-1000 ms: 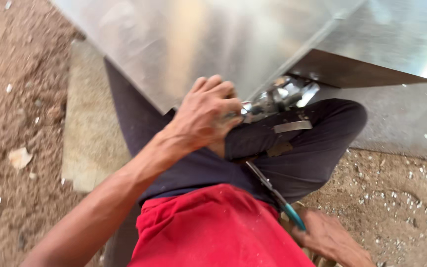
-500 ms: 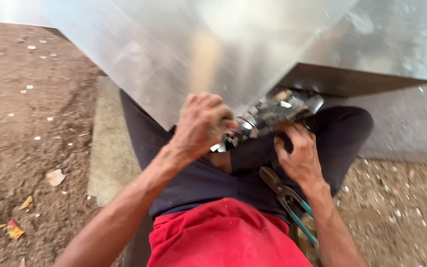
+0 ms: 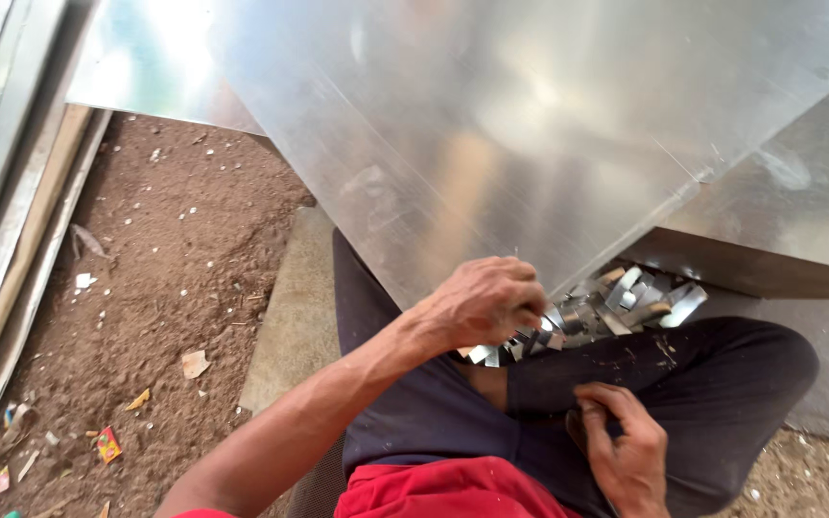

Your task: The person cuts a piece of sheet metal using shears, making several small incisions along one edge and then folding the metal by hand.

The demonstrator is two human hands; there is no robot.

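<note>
I see the left hand (image 3: 482, 305) closed on the lower edge of the big metal sheet (image 3: 530, 144), fingers curled around it just beside a heap of small bent metal strips (image 3: 606, 307). The strips lie under this edge, on the dark trousers (image 3: 683, 374). The right hand (image 3: 626, 451) rests lower on the lap, below the sheet, fingers half bent; I cannot tell if it holds anything. I judge the work on the edge is partly done, because many cut pieces are already there, but the sheet is not yet released. Brown ground (image 3: 175, 288) lies left of the sheet.
</note>
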